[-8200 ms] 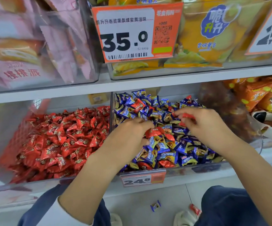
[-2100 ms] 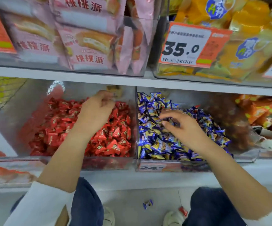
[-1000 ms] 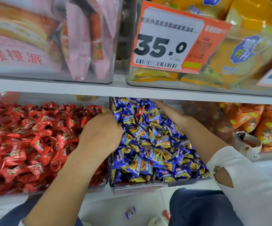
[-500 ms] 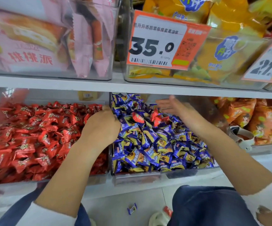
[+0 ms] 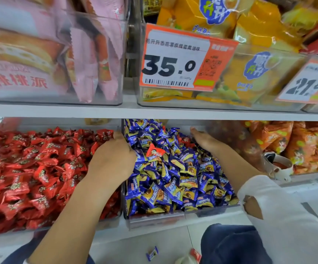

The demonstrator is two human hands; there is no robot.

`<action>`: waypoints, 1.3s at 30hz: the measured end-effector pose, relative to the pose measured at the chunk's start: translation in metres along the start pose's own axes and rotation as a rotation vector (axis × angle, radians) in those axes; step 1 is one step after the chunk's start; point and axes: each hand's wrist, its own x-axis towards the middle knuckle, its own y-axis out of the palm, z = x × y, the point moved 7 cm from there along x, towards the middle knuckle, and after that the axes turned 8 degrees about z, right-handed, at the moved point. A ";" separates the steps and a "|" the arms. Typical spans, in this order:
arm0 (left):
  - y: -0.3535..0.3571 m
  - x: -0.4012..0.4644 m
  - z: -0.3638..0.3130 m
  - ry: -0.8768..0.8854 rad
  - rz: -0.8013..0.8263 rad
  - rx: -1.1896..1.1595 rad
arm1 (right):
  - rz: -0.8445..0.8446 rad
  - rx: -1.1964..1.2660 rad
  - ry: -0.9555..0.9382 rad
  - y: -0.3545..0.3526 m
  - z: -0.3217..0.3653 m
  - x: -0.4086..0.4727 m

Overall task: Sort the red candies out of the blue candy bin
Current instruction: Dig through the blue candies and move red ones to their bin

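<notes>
A red candy (image 5: 154, 152) now lies bare on top of the blue candy bin (image 5: 154, 219), just right of my left hand (image 5: 112, 159); half a second ago two showed further back. So strays remain. My left hand is curled at the divider, whether holding anything I cannot tell. My right hand (image 5: 204, 139) lies flat, fingers straight, against the far pile. Left of it all sits the red candy bin (image 5: 106, 223). Beyond, a white shelf (image 5: 127, 111); below my arms, floor (image 5: 125, 250) with a dropped blue candy (image 5: 152, 253).
</notes>
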 end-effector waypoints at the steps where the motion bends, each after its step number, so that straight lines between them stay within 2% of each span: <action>1: 0.000 0.000 0.000 0.001 -0.005 0.004 | 0.024 -0.010 0.017 0.006 0.005 0.001; 6: 0.000 0.002 0.000 0.018 -0.005 0.049 | 0.182 0.143 -0.093 0.035 0.036 0.002; 14: -0.001 0.001 -0.001 0.032 -0.004 0.030 | 0.248 0.248 -0.186 0.040 0.038 0.008; 18: -0.001 0.001 0.000 0.021 -0.011 0.021 | 0.295 0.212 -0.313 0.043 0.054 -0.011; 22: -0.001 0.001 0.000 0.002 -0.003 0.045 | 0.330 0.070 -0.511 0.044 0.069 -0.041; 26: -0.002 -0.002 -0.002 0.002 0.005 0.037 | 0.350 -0.066 -0.585 0.051 0.077 -0.071; 30: -0.002 -0.004 -0.002 0.021 0.020 0.078 | 0.237 -0.302 -0.661 0.059 0.079 -0.095; 33: -0.005 -0.003 0.003 -0.019 -0.032 0.011 | 0.038 -0.450 -0.795 0.062 0.073 -0.105; 35: -0.005 -0.005 0.003 -0.029 -0.054 0.003 | -0.048 -0.537 -0.820 0.067 0.063 -0.108; 37: -0.010 -0.007 -0.005 0.030 -0.135 0.034 | -0.088 -0.581 -0.807 0.067 0.052 -0.109; 39: -0.016 -0.009 -0.020 0.176 -0.246 0.085 | -0.123 -0.585 -0.798 0.063 0.043 -0.111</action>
